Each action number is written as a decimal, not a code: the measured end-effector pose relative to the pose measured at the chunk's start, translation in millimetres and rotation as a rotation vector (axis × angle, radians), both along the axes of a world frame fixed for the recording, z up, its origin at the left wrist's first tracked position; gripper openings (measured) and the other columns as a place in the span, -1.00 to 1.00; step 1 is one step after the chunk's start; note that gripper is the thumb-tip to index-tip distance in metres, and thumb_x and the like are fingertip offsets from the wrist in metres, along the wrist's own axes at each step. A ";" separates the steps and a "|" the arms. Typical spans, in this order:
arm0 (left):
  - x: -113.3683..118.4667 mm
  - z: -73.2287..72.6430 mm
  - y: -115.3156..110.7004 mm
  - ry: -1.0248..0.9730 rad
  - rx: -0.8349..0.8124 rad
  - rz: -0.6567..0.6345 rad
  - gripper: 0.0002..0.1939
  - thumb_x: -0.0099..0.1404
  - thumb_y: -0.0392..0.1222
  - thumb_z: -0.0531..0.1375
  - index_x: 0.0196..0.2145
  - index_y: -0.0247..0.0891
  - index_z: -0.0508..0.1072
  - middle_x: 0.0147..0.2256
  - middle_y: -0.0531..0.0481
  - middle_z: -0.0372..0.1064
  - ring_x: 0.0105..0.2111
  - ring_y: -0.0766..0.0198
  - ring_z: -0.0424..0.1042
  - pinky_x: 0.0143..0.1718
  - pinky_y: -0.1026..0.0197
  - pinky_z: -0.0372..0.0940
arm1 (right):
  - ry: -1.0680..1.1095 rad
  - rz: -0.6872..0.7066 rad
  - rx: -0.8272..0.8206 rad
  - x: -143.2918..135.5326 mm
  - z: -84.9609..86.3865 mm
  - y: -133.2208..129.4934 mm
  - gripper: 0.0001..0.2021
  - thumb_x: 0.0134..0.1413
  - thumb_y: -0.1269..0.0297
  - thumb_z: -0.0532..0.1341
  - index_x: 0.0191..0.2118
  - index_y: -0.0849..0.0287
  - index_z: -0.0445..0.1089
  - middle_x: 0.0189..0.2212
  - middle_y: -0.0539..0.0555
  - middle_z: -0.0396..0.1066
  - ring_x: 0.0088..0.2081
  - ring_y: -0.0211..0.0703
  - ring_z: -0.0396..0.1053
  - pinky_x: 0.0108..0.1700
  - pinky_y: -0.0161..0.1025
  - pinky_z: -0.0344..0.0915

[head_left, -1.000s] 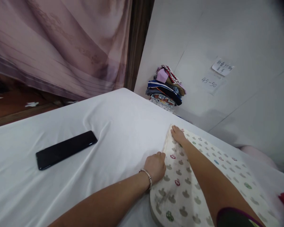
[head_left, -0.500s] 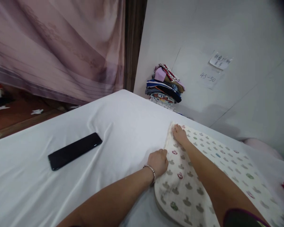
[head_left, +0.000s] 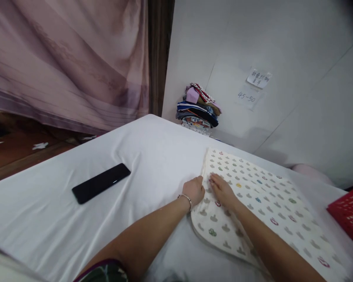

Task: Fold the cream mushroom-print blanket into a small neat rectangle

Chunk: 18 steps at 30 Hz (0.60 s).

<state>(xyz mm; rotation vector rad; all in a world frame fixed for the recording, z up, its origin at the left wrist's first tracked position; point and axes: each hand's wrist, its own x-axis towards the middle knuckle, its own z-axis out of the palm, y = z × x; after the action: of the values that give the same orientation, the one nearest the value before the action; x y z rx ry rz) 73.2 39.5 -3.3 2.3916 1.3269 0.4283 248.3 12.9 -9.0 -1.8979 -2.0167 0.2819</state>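
A cream cloth (head_left: 253,184) printed with small grey and coloured motifs is spread over the right side of the white-covered surface. My left hand (head_left: 194,190), with a bracelet at its wrist, is closed on the cloth's left edge. Just to the right, my right hand (head_left: 223,192) rests on the cloth near that same edge, its fingers curled together and seeming to pinch the fabric. Between the hands the cloth is slightly gathered. Its near-left corner is rounded and lies in front of my left hand.
A black phone (head_left: 101,183) lies on the white sheet (head_left: 159,156) at left. Folded clothes (head_left: 197,107) are stacked at the back by the wall, where paper notes (head_left: 259,78) hang. A red basket (head_left: 350,213) stands at right; a pink curtain (head_left: 76,58) hangs at back left.
My right hand has come back from the cloth's far corner towards me, close to my left hand. My left hand stays on the edge. The view has shifted right, showing more red basket.
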 end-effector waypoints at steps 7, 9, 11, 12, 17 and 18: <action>-0.4 2.4 1.4 0.014 -0.046 0.027 -0.81 0.22 -0.24 -0.01 -0.19 -0.23 0.23 -0.26 -0.07 0.41 -0.22 0.18 0.42 -0.28 0.21 0.24 | -0.052 0.039 0.029 -1.6 23.9 61.7 -0.65 0.08 0.44 -0.03 -0.10 0.14 0.42 -0.13 0.09 0.41 -0.11 -0.16 0.33 -0.02 -0.22 0.21; 0.0 2.1 2.0 0.015 -0.047 0.020 -0.82 0.22 -0.24 -0.01 -0.20 -0.23 0.24 -0.25 -0.07 0.41 -0.22 0.18 0.42 -0.28 0.20 0.25 | -0.101 0.109 -0.018 -4.0 27.1 73.6 -0.67 0.04 0.46 0.01 -0.16 0.16 0.44 -0.18 0.09 0.42 -0.16 -0.17 0.34 -0.06 -0.26 0.21; 0.4 1.5 2.7 0.013 -0.054 0.014 -0.83 0.23 -0.23 -0.01 -0.20 -0.22 0.24 -0.23 -0.08 0.40 -0.21 0.18 0.41 -0.27 0.20 0.25 | -0.155 0.180 -0.074 -4.5 30.2 82.6 -0.72 0.01 0.46 0.04 -0.24 0.16 0.46 -0.24 0.08 0.43 -0.19 -0.17 0.33 -0.09 -0.28 0.20; 0.6 1.1 3.2 0.012 -0.059 0.014 -0.84 0.24 -0.21 -0.01 -0.21 -0.22 0.24 -0.23 -0.08 0.40 -0.21 0.17 0.41 -0.26 0.20 0.25 | -0.182 0.211 -0.100 -3.8 31.8 86.1 -0.75 0.01 0.45 0.06 -0.27 0.15 0.47 -0.26 0.08 0.43 -0.20 -0.17 0.33 -0.11 -0.29 0.19; 1.8 -2.4 5.9 0.002 -0.051 0.002 -0.82 0.26 -0.15 -0.01 -0.21 -0.23 0.25 -0.23 -0.09 0.40 -0.22 0.15 0.42 -0.27 0.18 0.26 | -0.291 0.295 -0.189 5.0 39.0 95.3 -0.78 0.01 0.43 0.08 -0.28 0.13 0.44 -0.24 0.05 0.44 -0.22 -0.16 0.32 -0.16 -0.28 0.17; 2.0 -3.2 6.4 -0.001 -0.047 0.000 -0.82 0.26 -0.15 -0.02 -0.21 -0.23 0.25 -0.23 -0.09 0.40 -0.22 0.15 0.42 -0.28 0.17 0.26 | -0.307 0.301 -0.199 6.7 39.7 96.0 -0.79 0.00 0.43 0.08 -0.28 0.13 0.44 -0.24 0.05 0.44 -0.23 -0.16 0.32 -0.18 -0.29 0.16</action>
<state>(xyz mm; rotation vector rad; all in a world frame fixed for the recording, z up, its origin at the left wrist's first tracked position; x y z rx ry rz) 75.3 45.9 -6.5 2.3521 1.3224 0.3936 254.9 108.9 30.7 -1.8367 -2.5728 0.2909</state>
